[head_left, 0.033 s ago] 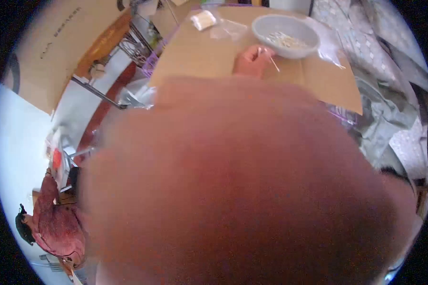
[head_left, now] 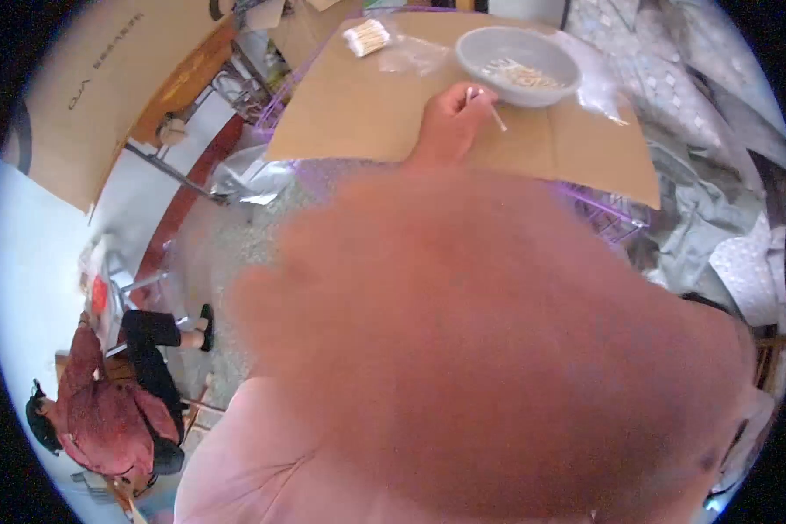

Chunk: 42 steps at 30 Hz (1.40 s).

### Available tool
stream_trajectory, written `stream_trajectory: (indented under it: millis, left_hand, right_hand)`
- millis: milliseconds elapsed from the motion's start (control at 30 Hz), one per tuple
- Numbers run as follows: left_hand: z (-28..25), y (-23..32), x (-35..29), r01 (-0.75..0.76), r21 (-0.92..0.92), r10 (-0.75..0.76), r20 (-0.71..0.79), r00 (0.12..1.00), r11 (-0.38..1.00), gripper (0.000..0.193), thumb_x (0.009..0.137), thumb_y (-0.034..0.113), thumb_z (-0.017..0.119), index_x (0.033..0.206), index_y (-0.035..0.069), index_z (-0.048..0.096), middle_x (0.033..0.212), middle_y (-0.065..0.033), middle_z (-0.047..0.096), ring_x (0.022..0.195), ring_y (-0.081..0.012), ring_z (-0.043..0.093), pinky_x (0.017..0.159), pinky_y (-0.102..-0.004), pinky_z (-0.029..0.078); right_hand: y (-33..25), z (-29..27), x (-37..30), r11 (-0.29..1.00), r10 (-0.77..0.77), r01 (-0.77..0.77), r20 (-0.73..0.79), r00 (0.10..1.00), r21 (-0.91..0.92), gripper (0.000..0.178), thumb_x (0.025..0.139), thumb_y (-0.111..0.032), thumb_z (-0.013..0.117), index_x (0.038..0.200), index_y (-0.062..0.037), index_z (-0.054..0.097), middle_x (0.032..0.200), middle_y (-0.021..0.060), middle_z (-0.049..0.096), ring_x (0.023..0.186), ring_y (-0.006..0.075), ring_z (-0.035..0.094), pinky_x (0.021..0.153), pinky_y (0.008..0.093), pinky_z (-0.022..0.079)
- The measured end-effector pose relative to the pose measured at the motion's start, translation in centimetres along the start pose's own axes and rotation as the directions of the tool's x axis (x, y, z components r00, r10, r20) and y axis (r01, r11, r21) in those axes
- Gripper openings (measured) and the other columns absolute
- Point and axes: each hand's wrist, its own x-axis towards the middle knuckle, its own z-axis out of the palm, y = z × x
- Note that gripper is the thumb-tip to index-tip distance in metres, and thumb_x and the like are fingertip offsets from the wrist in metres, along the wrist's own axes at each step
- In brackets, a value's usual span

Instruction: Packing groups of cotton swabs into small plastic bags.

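Beside the near left rim of a grey bowl (head_left: 543, 95), my left hand (head_left: 450, 122) is closed in a pinch on a thin cotton swab (head_left: 499, 119) that points down and right. Several loose cotton swabs (head_left: 533, 75) lie in the bowl. My right hand (head_left: 428, 262) is raised very close to the camera and reaches in from the lower right. It fills much of the middle of the view and is blurred, so its fingers and anything in them cannot be made out. It hides part of my left forearm.
A cardboard sheet (head_left: 349, 113) covers a purple wire frame (head_left: 598, 210). On it lie a packed bundle of cotton swabs (head_left: 367, 37) and clear plastic film (head_left: 413, 56). A seated person (head_left: 109, 419) in a dark red top is at the left. Grey cloth (head_left: 699, 210) hangs at the right.
My right hand has drawn lower and looks smaller, uncovering more of my left hand, the floor, the seated person's legs and my pink clothing. The swab stays in my left hand.
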Motion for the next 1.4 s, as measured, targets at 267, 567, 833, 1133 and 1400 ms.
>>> stream_trajectory:
  millis: [267,567,833,1133,1400]
  left_hand:
    - [1.1,-1.8,0.6,-0.051,-0.077,0.059,0.108,0.992,0.996,0.018,0.092,0.023,0.059,0.097,0.008,0.066,0.073,0.0076,0.051,0.055,0.0003,0.039,0.046,-0.0166,0.03]
    - [0.5,-1.8,0.3,-0.066,-0.014,0.067,0.106,0.992,0.998,0.022,0.094,0.025,0.056,0.1,0.006,0.066,0.074,0.0071,0.05,0.058,-0.001,0.038,0.05,-0.0173,0.032]
    - [0.6,-2.1,0.3,-0.13,0.038,0.126,0.095,0.987,0.991,0.025,0.094,0.028,0.056,0.102,0.007,0.067,0.076,0.0065,0.052,0.06,-0.0022,0.042,0.052,-0.0188,0.035]
    - [0.5,-1.3,0.3,-0.149,0.014,0.145,0.15,0.978,0.989,0.023,0.096,0.026,0.053,0.098,0.006,0.065,0.075,0.0058,0.053,0.062,-0.0022,0.041,0.053,-0.0185,0.034]
    - [0.5,-2.0,0.5,-0.194,-0.039,0.197,0.141,0.97,0.98,0.02,0.097,0.02,0.051,0.091,0.004,0.062,0.077,0.0054,0.052,0.066,-0.0029,0.042,0.058,-0.0186,0.036]
  right_hand:
    - [13.2,12.9,-6.7,0.967,0.195,-0.198,0.033,0.98,0.163,0.024,0.089,-0.018,0.047,0.104,-0.003,0.059,0.087,0.0221,0.064,0.081,0.0412,0.062,0.068,0.0505,0.05]
    - [15.4,23.3,-14.2,0.706,0.191,-0.386,0.365,0.911,0.594,0.023,0.09,-0.02,0.054,0.107,-0.0052,0.06,0.095,0.0154,0.067,0.088,0.0322,0.064,0.077,0.041,0.05]
    - [15.0,23.8,-14.3,0.642,0.275,-0.469,0.388,0.88,0.607,0.017,0.082,-0.016,0.065,0.094,-0.0047,0.063,0.09,0.0126,0.068,0.081,0.0254,0.065,0.072,0.0369,0.05]
    - [16.5,21.3,-13.3,0.699,0.443,-0.496,0.233,0.866,0.515,0.015,0.078,-0.014,0.068,0.085,-0.0033,0.062,0.077,0.0112,0.064,0.067,0.0227,0.061,0.063,0.034,0.048]
    - [17.7,10.6,-8.6,0.88,0.447,-0.303,-0.424,0.787,0.366,0.016,0.086,-0.015,0.063,0.096,-0.0042,0.067,0.081,0.0101,0.066,0.073,0.0188,0.063,0.066,0.0306,0.049]
